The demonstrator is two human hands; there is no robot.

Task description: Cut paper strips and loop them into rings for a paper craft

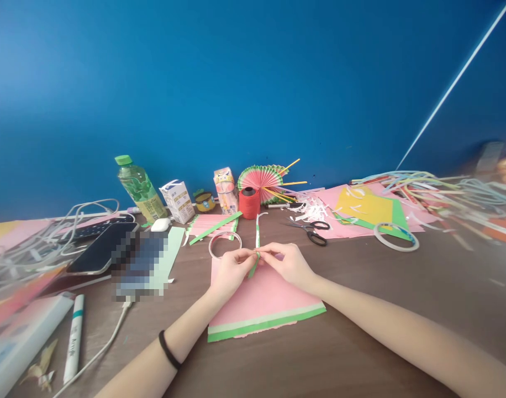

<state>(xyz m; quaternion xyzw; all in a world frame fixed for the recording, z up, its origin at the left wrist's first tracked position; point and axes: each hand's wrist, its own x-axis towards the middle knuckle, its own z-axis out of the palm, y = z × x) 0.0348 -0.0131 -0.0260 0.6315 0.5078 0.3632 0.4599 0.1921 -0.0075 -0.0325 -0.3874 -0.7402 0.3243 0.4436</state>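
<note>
Over the middle of the desk, my left hand (235,271) and my right hand (289,265) meet, fingertips pinched together on a narrow green paper strip (253,269). A white-and-green end of the strip sticks up beyond the fingers. Beneath both hands lies a pink sheet of paper (269,301) with a pale and green band along its near edge. Just beyond my left hand is a roll of tape (225,245). The exact spot where the fingers press is partly hidden.
Behind the hands stand a red thread spool (249,204) and a pink-green paper fan (261,179). Black scissors (317,233) and coloured paper (363,204) lie to the right. Leftward are a bottle (141,190), a milk carton (177,202), a phone (104,249) and a marker (74,340).
</note>
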